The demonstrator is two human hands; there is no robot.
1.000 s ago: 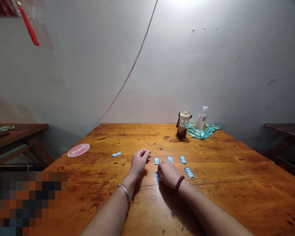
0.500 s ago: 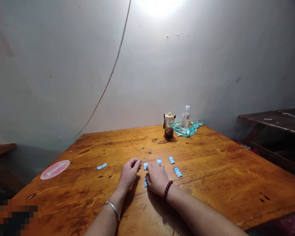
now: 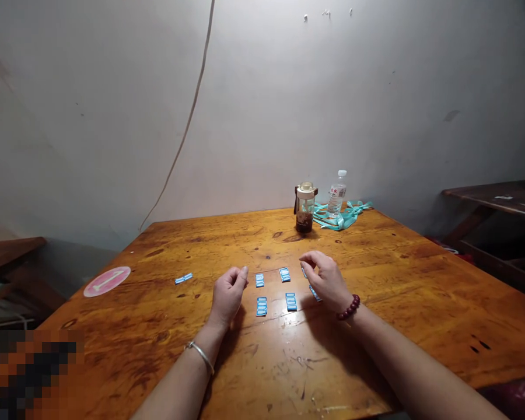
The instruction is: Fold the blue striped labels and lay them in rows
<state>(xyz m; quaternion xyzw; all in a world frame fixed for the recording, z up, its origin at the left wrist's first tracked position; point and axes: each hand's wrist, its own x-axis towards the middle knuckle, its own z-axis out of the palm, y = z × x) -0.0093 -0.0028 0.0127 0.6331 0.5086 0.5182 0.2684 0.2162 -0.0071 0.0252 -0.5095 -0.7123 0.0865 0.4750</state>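
Grip: right hand [image 3: 328, 280] bent above the blue cards [image 3: 291, 301], its thumb and forefinger brought close together; whether a card is pinched cannot be told. Left hand [image 3: 226, 298] loosely curled, thumb against the folded fingers; nothing is seen in it, though its palm is hidden.

Blue cards: laid out in two short rows, at three o'clock from the left hand and running partly beneath the right, where two groups are half covered. Another pair [image 3: 184, 279] is seen apart, at ten o'clock from the left hand.

Handling: small, flat pieces are judged best taken by the edges with the fingertips, the right wrist and beaded bracelet [image 3: 349, 308] held high so neighbours are not dragged.

Table: a pink disc [image 3: 107, 282] is set at nine o'clock from the left hand; a tumbler [image 3: 305, 210], a water bottle [image 3: 336, 195] and turquoise ribbon [image 3: 343, 221] are grouped between eleven and one o'clock from the right hand.
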